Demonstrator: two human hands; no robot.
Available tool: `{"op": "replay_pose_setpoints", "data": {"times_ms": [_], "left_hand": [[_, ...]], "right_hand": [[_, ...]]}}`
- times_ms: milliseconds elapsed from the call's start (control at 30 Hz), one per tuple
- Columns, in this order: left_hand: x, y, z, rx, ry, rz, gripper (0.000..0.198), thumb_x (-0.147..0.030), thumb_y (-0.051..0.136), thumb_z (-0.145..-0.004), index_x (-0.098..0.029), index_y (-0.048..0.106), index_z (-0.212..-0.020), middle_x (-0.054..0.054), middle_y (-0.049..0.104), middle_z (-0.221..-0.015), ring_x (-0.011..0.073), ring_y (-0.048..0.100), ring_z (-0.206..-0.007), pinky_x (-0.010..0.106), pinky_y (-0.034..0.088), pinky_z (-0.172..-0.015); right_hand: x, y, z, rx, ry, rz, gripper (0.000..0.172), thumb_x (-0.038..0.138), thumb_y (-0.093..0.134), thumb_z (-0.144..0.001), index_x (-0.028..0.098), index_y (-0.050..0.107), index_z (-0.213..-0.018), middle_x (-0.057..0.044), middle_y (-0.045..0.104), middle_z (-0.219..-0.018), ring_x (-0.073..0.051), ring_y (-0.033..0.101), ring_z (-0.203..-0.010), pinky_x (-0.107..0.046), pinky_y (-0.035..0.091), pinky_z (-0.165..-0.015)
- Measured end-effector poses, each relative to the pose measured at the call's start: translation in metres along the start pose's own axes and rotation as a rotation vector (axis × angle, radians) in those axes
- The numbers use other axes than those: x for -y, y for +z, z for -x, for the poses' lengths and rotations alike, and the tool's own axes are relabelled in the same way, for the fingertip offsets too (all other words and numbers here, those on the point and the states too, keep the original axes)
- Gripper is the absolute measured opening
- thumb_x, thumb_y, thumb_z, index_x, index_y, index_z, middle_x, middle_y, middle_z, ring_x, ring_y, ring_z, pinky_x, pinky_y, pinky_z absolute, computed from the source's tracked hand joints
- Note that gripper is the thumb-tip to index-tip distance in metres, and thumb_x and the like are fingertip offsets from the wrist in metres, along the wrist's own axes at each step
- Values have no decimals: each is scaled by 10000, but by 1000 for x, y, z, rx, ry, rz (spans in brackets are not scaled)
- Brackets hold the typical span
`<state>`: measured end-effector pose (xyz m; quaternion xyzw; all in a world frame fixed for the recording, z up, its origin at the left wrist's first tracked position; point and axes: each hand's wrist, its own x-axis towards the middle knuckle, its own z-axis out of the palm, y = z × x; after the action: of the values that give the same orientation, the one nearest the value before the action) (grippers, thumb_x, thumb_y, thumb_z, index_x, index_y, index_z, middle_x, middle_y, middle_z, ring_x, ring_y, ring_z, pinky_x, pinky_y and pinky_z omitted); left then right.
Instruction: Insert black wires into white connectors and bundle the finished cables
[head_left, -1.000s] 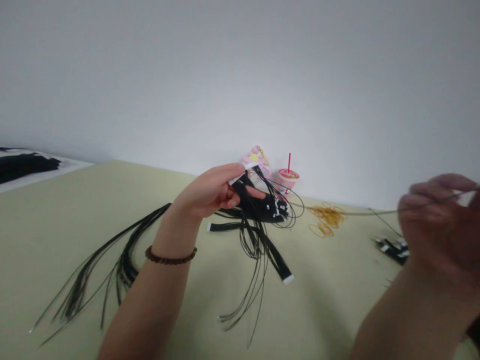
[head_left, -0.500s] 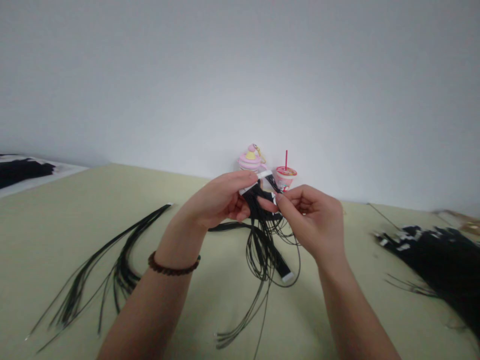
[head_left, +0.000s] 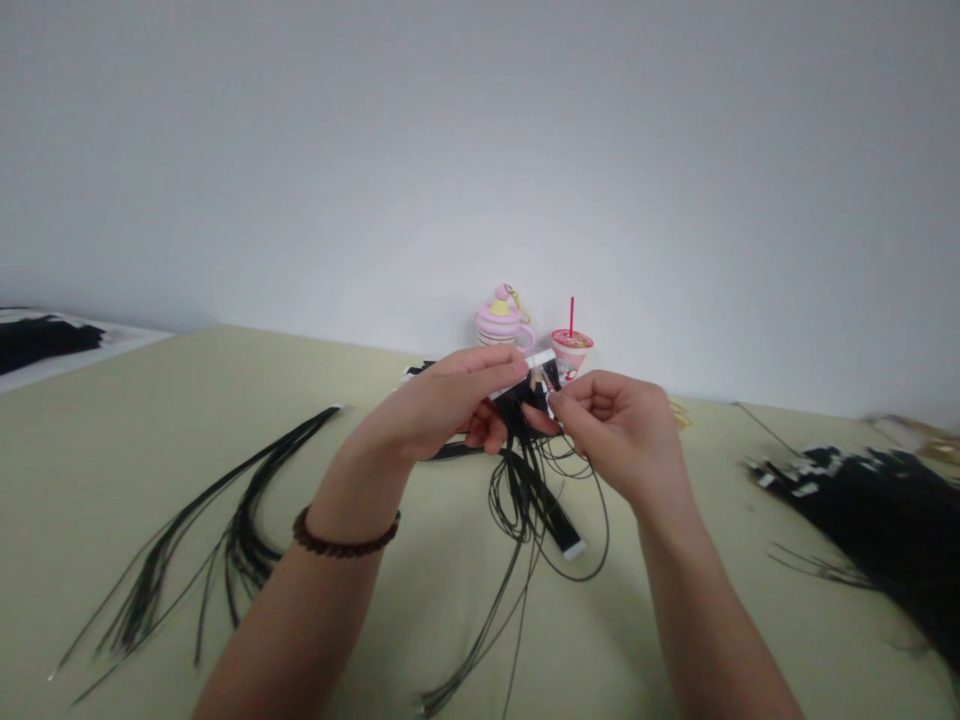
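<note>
Over the pale green counter (head_left: 150, 470), the hands are up close together. The left hand (head_left: 439, 405) pinches a bundle of black flat cables (head_left: 521, 410) with white tips, and the right hand (head_left: 611, 435) has its fingertips (head_left: 559, 402) pinched on those white ends, with thin wires dangling to the counter. Off to the left lies a loose spray of black wires (head_left: 240, 530), a bigger black heap (head_left: 847, 500) sits right, and a pink cupcake charm (head_left: 501, 322) and tiny cup with a red straw (head_left: 570, 345) stand just behind.
</note>
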<state>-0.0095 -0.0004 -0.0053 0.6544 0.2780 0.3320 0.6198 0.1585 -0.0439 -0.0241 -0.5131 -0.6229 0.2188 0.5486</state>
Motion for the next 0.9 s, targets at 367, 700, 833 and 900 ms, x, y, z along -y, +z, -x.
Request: {"op": "replay_pose_setpoints", "data": {"times_ms": [367, 700, 833, 900], "left_hand": [[-2, -2, 2, 16, -11, 29, 169, -340, 530, -887, -181, 515, -831, -51, 548, -515, 64, 492, -348, 134, 297, -323], [-1, -5, 0, 56, -29, 111, 179, -330, 507, -903, -168, 534, -832, 9, 639, -613, 57, 494, -344, 130, 312, -316], [0, -7, -1, 67, -22, 162, 180, -313, 505, -908, -157, 567, -842, 26, 669, -667, 43, 475, -339, 132, 354, -329], [0, -7, -1, 75, -17, 172, 180, -303, 497, -913, -155, 581, -852, 34, 683, -692, 38, 472, -340, 129, 355, -330]], "right_hand": [[0, -5, -3, 77, 73, -118, 230, 296, 646, -740, 158, 576, -569, 52, 467, -420, -46, 354, -377, -190, 226, -371], [-2, -5, -4, 103, 60, -332, 207, 242, 662, -761, 160, 589, -585, 54, 510, -470, -42, 396, -404, -189, 272, -393], [-1, -5, -3, 105, 45, -288, 218, 258, 646, -777, 160, 587, -592, 52, 505, -482, -44, 391, -417, -192, 267, -397], [-2, -5, -3, 106, 42, -279, 221, 264, 649, -777, 159, 586, -593, 49, 506, -482, -45, 391, -420, -195, 266, -400]]}}
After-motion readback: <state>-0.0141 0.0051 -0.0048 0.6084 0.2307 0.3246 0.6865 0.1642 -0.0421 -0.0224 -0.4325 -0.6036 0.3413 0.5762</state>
